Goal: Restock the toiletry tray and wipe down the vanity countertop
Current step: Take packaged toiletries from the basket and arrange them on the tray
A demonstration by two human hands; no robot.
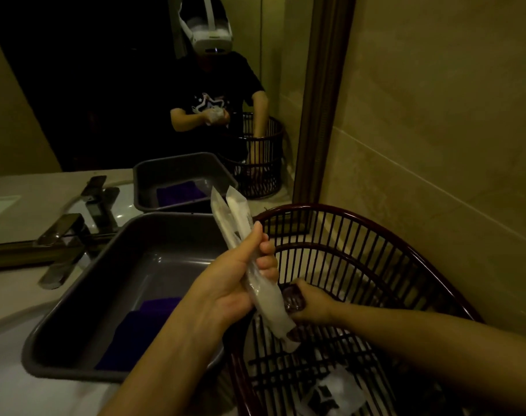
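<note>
The left hand [240, 283] is gripping long white sachets [249, 259] slanting up and away, above the grey tray [84, 289] lying just to its left; the right hand [308, 301] is closing on a small dark packet [292, 299] inside the slatted basket [376, 253].

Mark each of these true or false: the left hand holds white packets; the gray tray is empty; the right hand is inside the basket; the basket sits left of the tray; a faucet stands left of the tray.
1. The left hand holds white packets. True.
2. The gray tray is empty. False: a purple cloth lies in it.
3. The right hand is inside the basket. True.
4. The basket sits left of the tray. False: it sits right of it.
5. A faucet stands left of the tray. True.
</note>
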